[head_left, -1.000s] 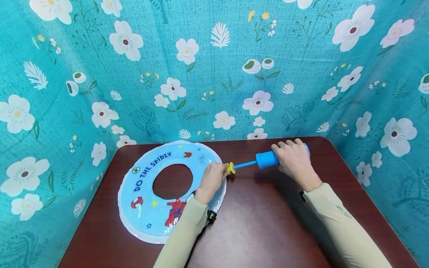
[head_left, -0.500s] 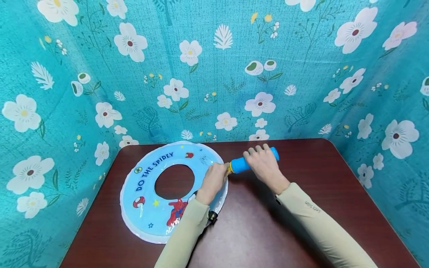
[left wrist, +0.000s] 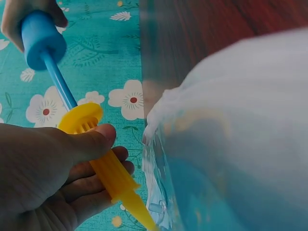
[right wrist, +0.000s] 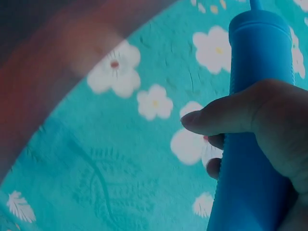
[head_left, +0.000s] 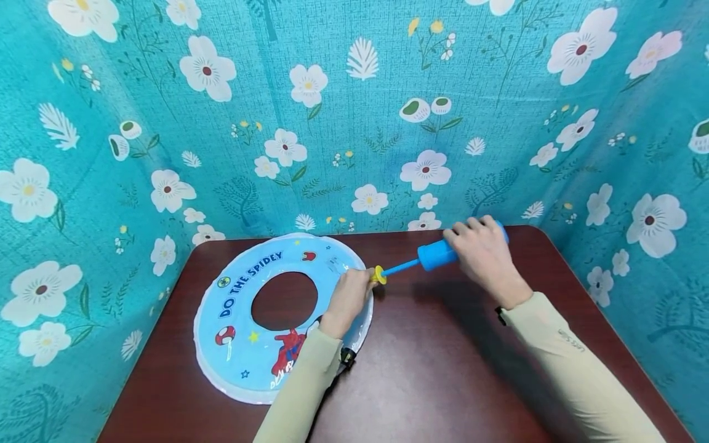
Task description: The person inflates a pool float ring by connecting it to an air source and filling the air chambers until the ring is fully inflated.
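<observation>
A blue hand pump [head_left: 437,255] with a yellow nozzle [left wrist: 113,173] spans both hands, its thin blue rod [head_left: 401,267] drawn out of the barrel. My left hand [head_left: 348,298] grips the yellow nozzle end between thumb and fingers. Around the blue barrel [right wrist: 255,178] my right hand [head_left: 484,258] is wrapped, up and to the right. The nozzle's tip meets the clear valve area of a light blue swim ring [head_left: 221,351]; in the left wrist view the tip reaches the frame's bottom edge, so how it sits in the valve is hidden. The ring looks puffed up and lies flat.
A dark red-brown table [head_left: 421,381] carries the ring on its left side. Behind and at both sides hangs a teal curtain [head_left: 354,123] with white flowers, close to the table's back edge.
My right hand moved left, pushing the barrel down over the rod against the yellow flange, then drew back right so the rod shows again. My left hand and the swim ring stayed nearly still.
</observation>
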`<state>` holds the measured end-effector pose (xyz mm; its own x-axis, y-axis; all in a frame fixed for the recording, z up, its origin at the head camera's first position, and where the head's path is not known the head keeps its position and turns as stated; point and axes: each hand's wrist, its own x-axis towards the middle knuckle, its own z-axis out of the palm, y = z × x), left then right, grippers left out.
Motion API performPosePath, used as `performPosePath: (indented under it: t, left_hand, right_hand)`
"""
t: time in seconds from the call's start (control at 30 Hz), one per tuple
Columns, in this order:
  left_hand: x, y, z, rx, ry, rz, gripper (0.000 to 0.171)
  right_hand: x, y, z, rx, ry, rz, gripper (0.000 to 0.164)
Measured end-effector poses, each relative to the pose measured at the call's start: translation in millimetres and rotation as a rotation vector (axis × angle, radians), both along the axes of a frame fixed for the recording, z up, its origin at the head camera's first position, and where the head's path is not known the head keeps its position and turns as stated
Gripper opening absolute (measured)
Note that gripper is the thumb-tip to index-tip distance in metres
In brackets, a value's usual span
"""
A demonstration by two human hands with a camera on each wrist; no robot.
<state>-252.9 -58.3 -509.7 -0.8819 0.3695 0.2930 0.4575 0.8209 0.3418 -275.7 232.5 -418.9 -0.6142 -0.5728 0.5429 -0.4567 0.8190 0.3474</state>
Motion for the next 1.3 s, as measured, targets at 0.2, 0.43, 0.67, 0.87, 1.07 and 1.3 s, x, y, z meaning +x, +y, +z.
performPosePath:
  t: [0.2,0.43,0.67,0.87,1.07,1.3]
  left_hand:
    - [-1.9,-2.1,0.2,-0.012,0.041,-0.009,0.01]
    - [-1.9,-0.2,-1.4,0.0,0.038,-0.01,0.014]
    - [-1.6,-3.6,-2.9,0.01,0.027,-0.013,0.016]
    - [-1.5,0.7,-0.6,0.027,-0.001,-0.012,0.017]
    - [0.1,1.2,-1.1,0.019,0.0,0.0,0.014]
    - [0.7,-1.3,-1.2,0.035,0.002,-0.001,0.01]
  right_hand:
    - [-1.5,-6.3,3.9,0.012,0.007,-0.001,0.022]
    - [-4.1,-46.6,-22.6,0.056,-0.041,-0.032,0.02]
    - [-4.8,-76.6,-44.9,0.068,-0.069,0.002,0.018]
    - [-2.8,-57.4,-33.5,0.061,-0.099,-0.025,0.024]
    - [-2.7,-13.6,-10.2,0.039,-0.089,-0.036,0.028]
    - [-0.2,22.6,17.6,0.024,-0.035,-0.029,0.046]
